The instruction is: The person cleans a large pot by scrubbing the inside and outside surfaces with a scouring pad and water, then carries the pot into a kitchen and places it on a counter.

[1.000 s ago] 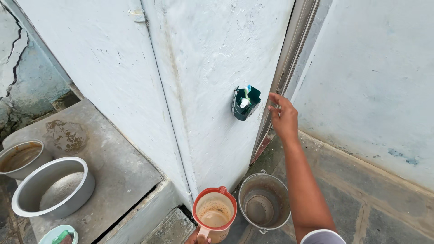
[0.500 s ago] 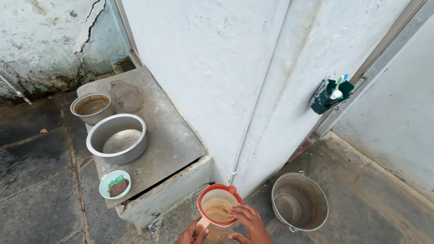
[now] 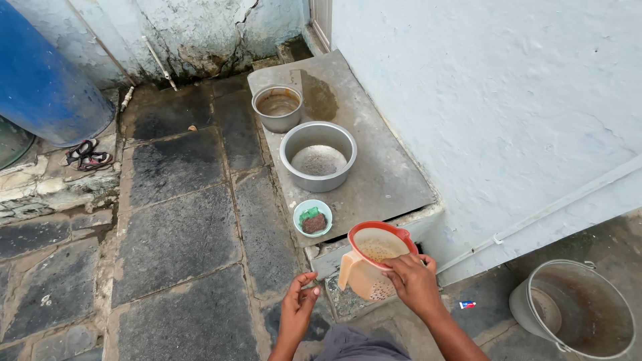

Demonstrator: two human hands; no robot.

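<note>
From my remote seat, taking the concrete slab [image 3: 381,180] by the white wall as my landmark. Far to its left, a blue barrel [image 3: 40,80] stands on the stone floor [image 3: 174,234], a pair of sandals [image 3: 88,155] near its base. On the slab: a small steel pot [image 3: 277,107] at the far end, a larger steel basin [image 3: 317,156] just nearer, then a small green bowl [image 3: 312,218] holding a scrubber at the near edge. Below the slab's near corner, the left hand [image 3: 297,309] hangs free, fingers loosely curled, gripping nothing. Just right of it, the right hand [image 3: 414,284] grasps the rim of a red-rimmed plastic jug [image 3: 370,259], tilted, murky liquid inside, held just off the slab's front corner. Further right of the slab, a steel bucket [image 3: 572,317] sits on the floor, a small wrapper [image 3: 467,305] between it and the jug.
</note>
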